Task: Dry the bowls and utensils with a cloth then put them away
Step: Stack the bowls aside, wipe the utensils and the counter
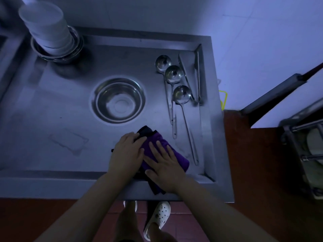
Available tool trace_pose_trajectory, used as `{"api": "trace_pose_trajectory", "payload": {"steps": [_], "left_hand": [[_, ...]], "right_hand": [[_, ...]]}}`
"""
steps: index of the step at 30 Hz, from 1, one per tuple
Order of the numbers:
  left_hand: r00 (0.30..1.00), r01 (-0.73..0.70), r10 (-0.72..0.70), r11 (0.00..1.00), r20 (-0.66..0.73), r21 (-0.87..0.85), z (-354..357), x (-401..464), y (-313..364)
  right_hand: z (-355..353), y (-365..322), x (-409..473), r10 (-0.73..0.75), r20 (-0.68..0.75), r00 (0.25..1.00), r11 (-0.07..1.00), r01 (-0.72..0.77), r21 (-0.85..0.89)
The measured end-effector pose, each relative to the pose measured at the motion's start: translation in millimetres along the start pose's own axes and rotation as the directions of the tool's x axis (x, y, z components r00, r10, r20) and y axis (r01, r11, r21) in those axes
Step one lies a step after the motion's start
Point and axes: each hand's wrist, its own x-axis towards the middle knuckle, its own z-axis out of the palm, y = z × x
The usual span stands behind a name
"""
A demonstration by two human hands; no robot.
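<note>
Both hands rest on the cloth (164,151), a folded purple cloth with a darker layer showing at its far and near ends. The right hand (164,165) lies flat on top, fingers straight and spread, pressing the cloth down. The left hand (126,154) covers the cloth's left edge, its fingertips bent over the dark far corner; whether they pinch that corner or only lie on it cannot be told.

The cloth lies at the near edge of a steel table (52,119) with a raised rim, its near end overhanging that rim.

Just beyond the cloth, a single steel bowl (118,100) sits upright on the table, apart from the cloth. To the right of it three ladles (181,94) lie side by side, bowls up and away from the person, handles pointing toward the near edge; the nearest handle ends just right of the cloth. Tongs (192,75) lie against the right rim, beside the ladles.

At the far left corner stands a stack (52,35) of white bowls set inside steel bowls, blurred at its top.

Off the table to the right, a wire rack (304,154) holds some dishes, only partly in view. Lighting is dim throughout.
</note>
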Motion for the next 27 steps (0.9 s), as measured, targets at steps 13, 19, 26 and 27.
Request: {"api": "trace_pose_trajectory", "payload": {"steps": [13,19,26,27], "left_hand": [[1.0,-0.012,0.012,1.0,0.018,-0.024,4.6,33.8,40.7],[0.998,-0.055,0.055,0.998,0.013,0.001,8.3,79.1,45.8],[0.999,-0.035,0.035,0.997,0.005,0.075,12.3,143.2,52.7],[1.0,-0.028,0.028,0.995,-0.002,0.099,12.0,153.0,54.1]], "right_hand": [[-23.2,77.3,-24.2,-0.087,0.041,0.995,0.989,0.091,-0.119],[-37.8,98.0,-3.4,-0.138,0.015,0.99,0.978,0.139,-0.154],[-63.5,104.7,18.7,-0.139,0.1,0.985,0.989,0.142,-0.031],[-69.0,103.3,19.0,-0.134,0.064,0.989,0.991,0.132,0.031]]}}
